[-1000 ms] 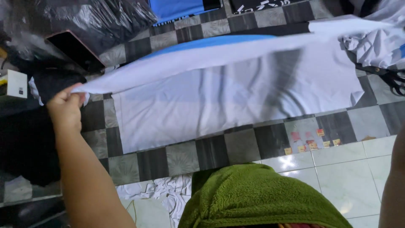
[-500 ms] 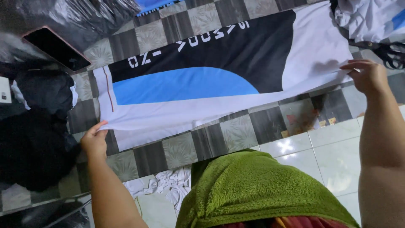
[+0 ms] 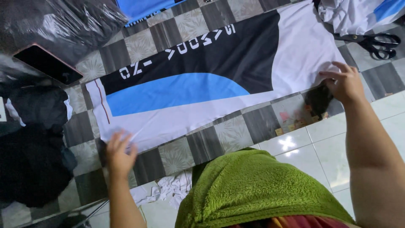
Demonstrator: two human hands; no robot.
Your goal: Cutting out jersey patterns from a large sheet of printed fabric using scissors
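Observation:
A long piece of printed fabric (image 3: 202,88), white with a black band, a blue curve and white lettering, lies flat across the checkered floor. My left hand (image 3: 119,152) rests with spread fingers on its near left corner. At the near right edge of the fabric, my right hand (image 3: 344,82) presses down with fingers apart. Neither hand grips anything.
Black scissors (image 3: 377,42) lie at the far right beside crumpled white and blue cloth (image 3: 358,12). A dark phone (image 3: 47,64) sits on plastic wrap at the left, above a black cloth pile (image 3: 33,160). A green towel (image 3: 257,190) covers my lap; white scraps (image 3: 166,190) lie near.
The fabric, held up folded a second ago, has been flipped open and laid flat, printed side up. Both hands have come down onto its near edge and flattened out.

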